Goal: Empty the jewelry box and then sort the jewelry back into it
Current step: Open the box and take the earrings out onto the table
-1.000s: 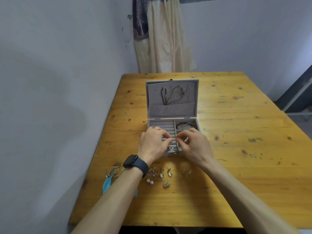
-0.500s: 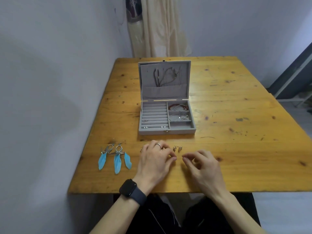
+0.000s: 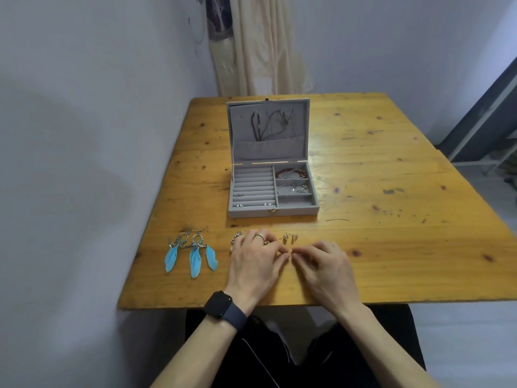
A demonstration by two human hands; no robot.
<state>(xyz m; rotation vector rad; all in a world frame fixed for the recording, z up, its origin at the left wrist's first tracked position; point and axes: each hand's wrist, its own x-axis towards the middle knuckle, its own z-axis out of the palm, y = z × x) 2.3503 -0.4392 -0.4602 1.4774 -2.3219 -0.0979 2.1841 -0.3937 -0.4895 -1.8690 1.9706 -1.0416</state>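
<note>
The grey jewelry box (image 3: pixel 272 212) stands open on the wooden table (image 3: pixel 391 225), with necklaces hanging in its lid, small studs in the ring rolls and bracelets in the right compartments. My left hand (image 3: pixel 256 261) and my right hand (image 3: pixel 324 266) meet near the table's front edge, fingertips together, pinching a small gold earring (image 3: pixel 291 250). A pair of small earrings (image 3: pixel 290 236) lies just beyond the fingers. More small pieces (image 3: pixel 236 238) peek out at the left hand's far side. Blue feather earrings (image 3: pixel 191 252) lie to the left.
A wall runs close along the table's left side. A cream curtain (image 3: pixel 260 46) hangs behind the table's far edge. My lap in dark trousers sits under the front edge.
Both hands have left the box and come down to the table's front edge. Since half a second ago their fingertips have closed together on a small earring.
</note>
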